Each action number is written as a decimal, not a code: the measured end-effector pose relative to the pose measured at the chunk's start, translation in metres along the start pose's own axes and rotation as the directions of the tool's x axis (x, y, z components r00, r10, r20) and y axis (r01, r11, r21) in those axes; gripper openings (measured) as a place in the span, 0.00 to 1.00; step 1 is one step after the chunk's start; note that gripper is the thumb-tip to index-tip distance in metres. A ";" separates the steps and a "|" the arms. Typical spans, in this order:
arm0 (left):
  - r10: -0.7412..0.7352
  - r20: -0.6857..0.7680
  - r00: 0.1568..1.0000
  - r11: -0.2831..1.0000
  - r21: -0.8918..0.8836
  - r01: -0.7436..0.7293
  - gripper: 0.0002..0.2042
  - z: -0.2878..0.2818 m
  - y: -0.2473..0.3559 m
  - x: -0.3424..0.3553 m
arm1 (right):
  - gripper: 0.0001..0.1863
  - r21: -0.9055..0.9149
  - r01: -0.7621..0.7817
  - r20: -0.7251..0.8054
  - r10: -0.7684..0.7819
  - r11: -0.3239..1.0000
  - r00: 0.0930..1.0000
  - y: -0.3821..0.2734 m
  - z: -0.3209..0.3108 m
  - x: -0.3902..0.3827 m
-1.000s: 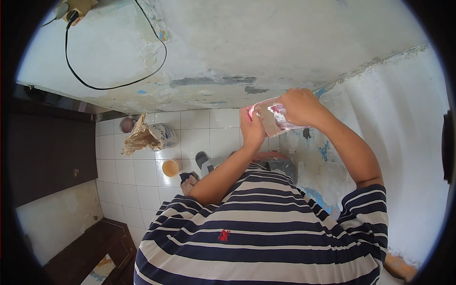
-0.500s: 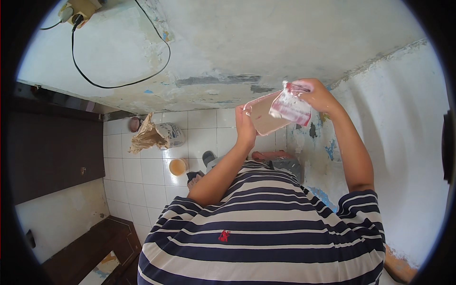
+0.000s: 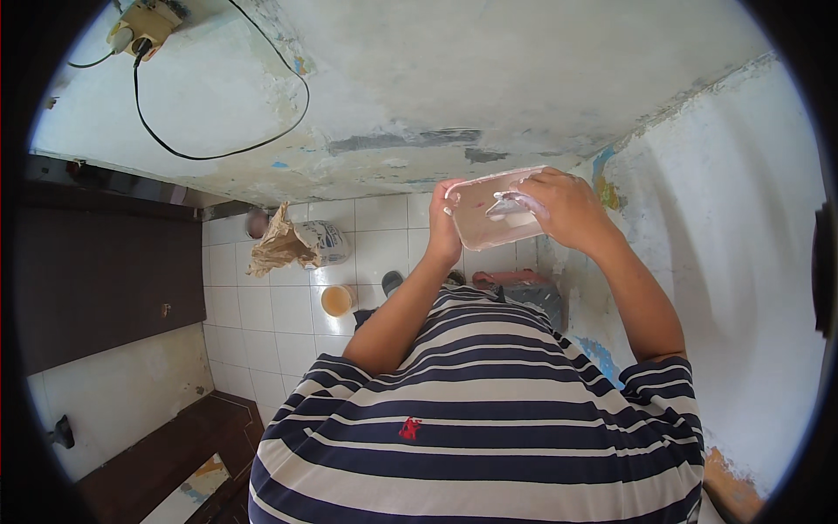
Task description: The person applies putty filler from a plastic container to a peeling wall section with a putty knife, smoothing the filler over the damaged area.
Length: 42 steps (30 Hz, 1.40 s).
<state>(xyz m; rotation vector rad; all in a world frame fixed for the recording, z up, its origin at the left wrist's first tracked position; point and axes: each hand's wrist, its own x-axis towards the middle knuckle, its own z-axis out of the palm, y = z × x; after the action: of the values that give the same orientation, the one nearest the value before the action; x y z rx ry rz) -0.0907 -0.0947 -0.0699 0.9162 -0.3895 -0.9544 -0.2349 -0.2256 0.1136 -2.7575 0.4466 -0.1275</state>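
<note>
Above the torn paper sack (image 3: 297,246) on the tiled floor | we are holding a shallow pink tray (image 3: 494,210) near the patched wall (image 3: 489,79) | left hand (image 3: 443,229) is clamping its left edge, fingers curled | right hand (image 3: 567,205) is pinching a pale scraper (image 3: 509,203) inside it | tray seems light, stiff, likely slippery; we would grip the rim.

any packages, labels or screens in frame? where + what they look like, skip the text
Paper sack: on the tiled floor by the wall, lying over, brown crumpled open top, white body with dark print.
Small tub: on the floor just below the sack, round, pale, tan contents.
No screens or signs visible.
</note>
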 end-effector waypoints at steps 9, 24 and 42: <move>-0.017 0.014 1.000 0.991 -0.132 0.018 0.30 0.004 0.006 -0.004 | 0.16 -0.117 0.139 -0.040 -0.145 0.983 0.989 0.004 0.022 -0.009; -0.007 -0.013 1.000 0.987 -0.158 0.005 0.22 0.004 0.007 -0.006 | 0.17 -0.084 0.131 0.096 -0.123 0.988 0.988 -0.006 0.028 -0.004; -0.165 -0.026 0.986 0.986 0.024 0.166 0.25 -0.019 -0.012 -0.004 | 0.20 0.452 -0.429 0.325 0.303 0.782 0.896 0.018 0.037 0.011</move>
<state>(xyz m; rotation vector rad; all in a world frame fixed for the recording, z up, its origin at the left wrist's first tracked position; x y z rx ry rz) -0.0869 -0.0851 -0.0906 0.9939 -0.3094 -1.0916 -0.2244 -0.2335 0.0733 -2.0764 0.7554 0.1594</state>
